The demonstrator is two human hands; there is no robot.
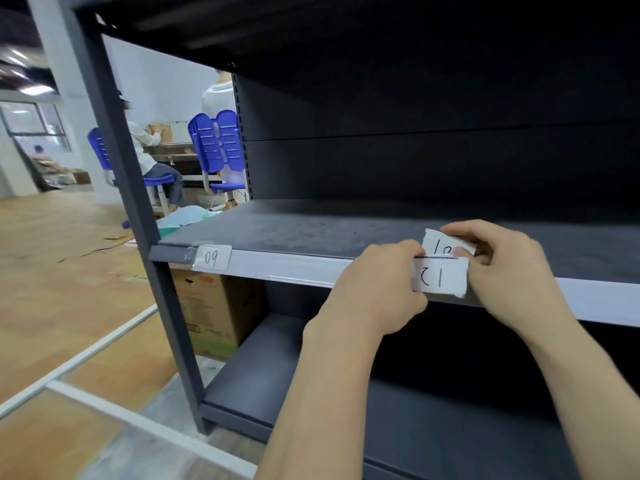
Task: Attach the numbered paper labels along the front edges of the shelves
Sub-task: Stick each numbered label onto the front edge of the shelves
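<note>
Left hand [375,285], right hand [509,268] press paper label [440,277] on shelf edge [294,266].

three labels [439,277], two hands [377,289], two chairs [216,143]

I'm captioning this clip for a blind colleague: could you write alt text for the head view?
Two bare hands, left hand and right hand, hold small paper labels against the shelf's pale front edge. Farther left, a label marked 09 is already taped on.
</note>
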